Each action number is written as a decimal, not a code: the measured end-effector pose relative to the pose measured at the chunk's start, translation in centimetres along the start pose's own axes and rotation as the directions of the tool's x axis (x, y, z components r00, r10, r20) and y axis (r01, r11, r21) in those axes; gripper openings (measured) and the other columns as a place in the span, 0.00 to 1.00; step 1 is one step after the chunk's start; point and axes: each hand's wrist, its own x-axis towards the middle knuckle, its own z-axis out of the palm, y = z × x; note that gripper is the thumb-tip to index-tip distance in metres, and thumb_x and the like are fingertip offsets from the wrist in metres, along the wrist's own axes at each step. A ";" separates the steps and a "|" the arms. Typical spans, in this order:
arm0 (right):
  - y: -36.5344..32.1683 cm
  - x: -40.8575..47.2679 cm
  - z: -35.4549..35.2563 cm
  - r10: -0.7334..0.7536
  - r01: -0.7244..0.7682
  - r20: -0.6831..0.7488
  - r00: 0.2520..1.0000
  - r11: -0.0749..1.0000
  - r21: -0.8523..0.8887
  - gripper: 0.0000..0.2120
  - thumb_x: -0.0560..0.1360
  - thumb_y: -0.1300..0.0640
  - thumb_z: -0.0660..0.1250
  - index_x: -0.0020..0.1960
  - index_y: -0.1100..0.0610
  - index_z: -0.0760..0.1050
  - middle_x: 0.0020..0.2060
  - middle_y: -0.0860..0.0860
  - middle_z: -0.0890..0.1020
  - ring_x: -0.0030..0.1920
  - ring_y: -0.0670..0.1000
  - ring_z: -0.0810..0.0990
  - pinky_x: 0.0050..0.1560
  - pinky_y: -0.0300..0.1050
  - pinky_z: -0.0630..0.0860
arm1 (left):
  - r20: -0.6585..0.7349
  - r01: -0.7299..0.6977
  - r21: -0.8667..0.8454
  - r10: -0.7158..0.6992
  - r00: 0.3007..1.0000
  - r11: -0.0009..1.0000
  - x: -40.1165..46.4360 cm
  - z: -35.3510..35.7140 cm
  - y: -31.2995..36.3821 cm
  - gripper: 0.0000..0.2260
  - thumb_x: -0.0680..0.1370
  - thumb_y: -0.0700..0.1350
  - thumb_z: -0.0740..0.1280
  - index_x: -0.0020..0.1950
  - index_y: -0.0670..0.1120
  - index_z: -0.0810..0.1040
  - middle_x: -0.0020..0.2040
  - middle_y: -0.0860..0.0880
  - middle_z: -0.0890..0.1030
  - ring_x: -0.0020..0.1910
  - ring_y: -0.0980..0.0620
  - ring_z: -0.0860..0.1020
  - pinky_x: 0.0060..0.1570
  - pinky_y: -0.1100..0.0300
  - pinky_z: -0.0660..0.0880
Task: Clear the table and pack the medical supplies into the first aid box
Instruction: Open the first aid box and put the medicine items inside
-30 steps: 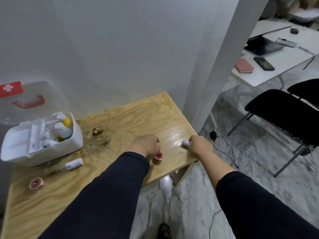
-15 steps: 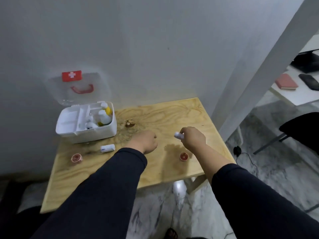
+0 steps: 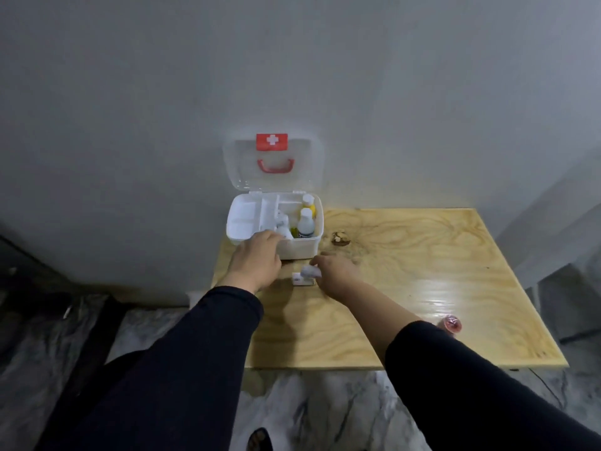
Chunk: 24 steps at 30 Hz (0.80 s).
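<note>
The white first aid box [image 3: 241,234] stands at the table's back left corner, its clear lid [image 3: 273,177] open against the wall. Several white bottles [image 3: 305,222] stand upright in its right compartment. My left hand [image 3: 255,260] lies palm down over the box's front rim, and its fingers hide whatever is under them. My right hand [image 3: 335,271] hovers just in front of the box, shut on a small white tube [image 3: 310,271]. Directly below that tube a small white packet [image 3: 302,281] lies on the wood. A red tape roll [image 3: 452,322] sits near the front right edge.
The wooden table [image 3: 406,278] stands against a grey wall. A small brown scrap [image 3: 340,238] lies right of the box. A marble floor runs below the front edge, and a dark object [image 3: 84,320] sits on the floor to the left.
Both hands moved left and back toward the box, the right one carrying the white tube. The red tape roll stayed on the table. The view swung left.
</note>
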 end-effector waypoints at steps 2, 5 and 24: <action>-1.2 0.9 0.7 -0.032 0.032 0.006 0.999 0.999 -0.030 0.12 0.76 0.63 0.61 0.59 0.59 0.75 0.58 0.56 0.76 0.54 0.59 0.79 0.50 0.50 0.77 | -0.066 -0.002 0.032 0.004 0.998 0.999 0.2 -0.1 -2.1 0.21 0.78 0.41 0.60 0.72 0.47 0.67 0.72 0.50 0.69 0.70 0.50 0.67 0.66 0.55 0.65; -2.5 1.9 1.7 -0.030 0.031 0.016 0.999 0.997 -0.067 0.10 0.75 0.63 0.62 0.55 0.58 0.77 0.54 0.56 0.77 0.50 0.60 0.79 0.47 0.51 0.78 | -0.078 0.018 0.086 -0.011 0.997 0.996 0.3 0.0 -4.5 0.23 0.79 0.43 0.59 0.75 0.45 0.62 0.77 0.49 0.61 0.76 0.49 0.59 0.72 0.54 0.59; -11.0 7.1 -5.7 0.064 -0.002 -0.252 0.966 0.971 0.237 0.12 0.75 0.48 0.66 0.53 0.54 0.80 0.49 0.53 0.84 0.51 0.56 0.80 0.41 0.44 0.71 | -0.018 0.158 -0.284 -0.170 0.985 0.946 2.6 -1.0 -9.2 0.28 0.81 0.52 0.59 0.78 0.46 0.56 0.78 0.49 0.59 0.72 0.45 0.66 0.67 0.50 0.67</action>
